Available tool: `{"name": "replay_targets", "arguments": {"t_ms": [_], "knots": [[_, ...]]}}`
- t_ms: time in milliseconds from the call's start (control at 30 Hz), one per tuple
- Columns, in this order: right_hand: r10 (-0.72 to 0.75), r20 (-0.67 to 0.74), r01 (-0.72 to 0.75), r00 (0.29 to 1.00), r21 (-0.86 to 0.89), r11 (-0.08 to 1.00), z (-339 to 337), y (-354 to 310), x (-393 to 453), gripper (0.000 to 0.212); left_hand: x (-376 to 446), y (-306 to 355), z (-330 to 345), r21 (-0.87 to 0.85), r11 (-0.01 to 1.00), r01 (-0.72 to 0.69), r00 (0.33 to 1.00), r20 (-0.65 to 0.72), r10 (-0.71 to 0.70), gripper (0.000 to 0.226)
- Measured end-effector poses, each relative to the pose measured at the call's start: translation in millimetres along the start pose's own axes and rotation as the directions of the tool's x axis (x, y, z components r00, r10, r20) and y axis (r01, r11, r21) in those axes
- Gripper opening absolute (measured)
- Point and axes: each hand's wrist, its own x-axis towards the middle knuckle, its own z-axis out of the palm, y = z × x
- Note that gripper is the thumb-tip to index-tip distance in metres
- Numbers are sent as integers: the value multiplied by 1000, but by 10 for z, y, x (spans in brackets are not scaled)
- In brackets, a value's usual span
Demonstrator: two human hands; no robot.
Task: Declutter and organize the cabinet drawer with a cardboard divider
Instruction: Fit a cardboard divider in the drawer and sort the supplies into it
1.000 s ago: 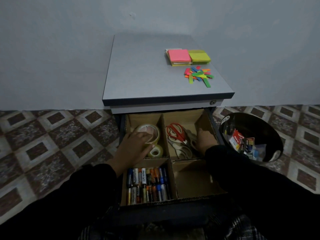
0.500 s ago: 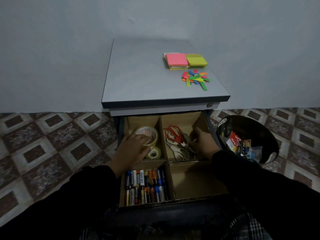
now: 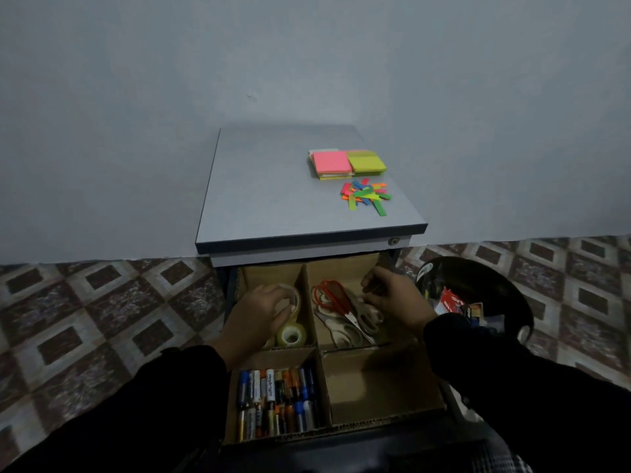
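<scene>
The cabinet drawer is open and holds a cardboard divider [image 3: 319, 349] with four compartments. My left hand [image 3: 259, 312] reaches into the back left compartment, fingers curled over the rim of a large clear tape roll [image 3: 296, 294]. A smaller tape roll [image 3: 290, 336] lies just in front of it. My right hand [image 3: 396, 298] is in the back right compartment, fingers bent above red-handled scissors [image 3: 329, 297] and grey scissors [image 3: 365, 319]; whether it grips anything is unclear. Several batteries [image 3: 276, 401] fill the front left compartment. Nothing lies in the front right compartment [image 3: 379, 387].
On the grey cabinet top [image 3: 273, 199] lie stacked pink and yellow sticky notes [image 3: 345, 162] and a heap of coloured paper strips [image 3: 365, 196]. A black bowl [image 3: 478, 278] with small packets stands on the tiled floor to the right. A wall rises behind the cabinet.
My left hand has slid further back onto the large tape roll. My right hand has shifted a little over the scissors' handles. The view has pulled back.
</scene>
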Motion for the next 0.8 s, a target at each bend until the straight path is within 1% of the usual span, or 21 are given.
{"name": "replay_targets", "arguments": {"t_ms": [100, 200, 300, 367, 500, 667, 733, 800], "knots": [[-47, -35, 46, 998, -22, 999, -230, -98, 113, 16, 246, 213, -179, -95, 995, -30, 998, -60, 25, 27], [-69, -68, 67, 995, -24, 997, -469, -179, 263, 12, 540, 430, -332, -86, 996, -34, 998, -60, 29, 11], [-80, -120, 78, 990, -22, 997, -697, -221, 461, 11, 871, 555, -449, -90, 994, -63, 994, -93, 55, 8], [-81, -144, 78, 986, -24, 997, -826, -251, 614, 12, 1106, 591, -502, -77, 996, -44, 992, -119, 35, 8], [-108, -165, 98, 980, -65, 993, -1052, -282, 982, 12, 1593, 552, -539, -70, 997, 29, 987, -157, -40, 12], [-106, -195, 86, 975, -106, 991, -1261, -244, 1525, 12, 2158, 325, -516, -65, 995, 70, 977, -197, -82, 13], [-96, -186, 71, 978, -140, 988, -1307, -230, 1762, 17, 2375, 217, -483, -54, 994, 95, 974, -202, -104, 19], [-81, -136, 52, 987, -206, 977, -1334, -228, 1992, 26, 2586, 124, -443, -32, 990, 135, 972, -188, -139, 30]]}}
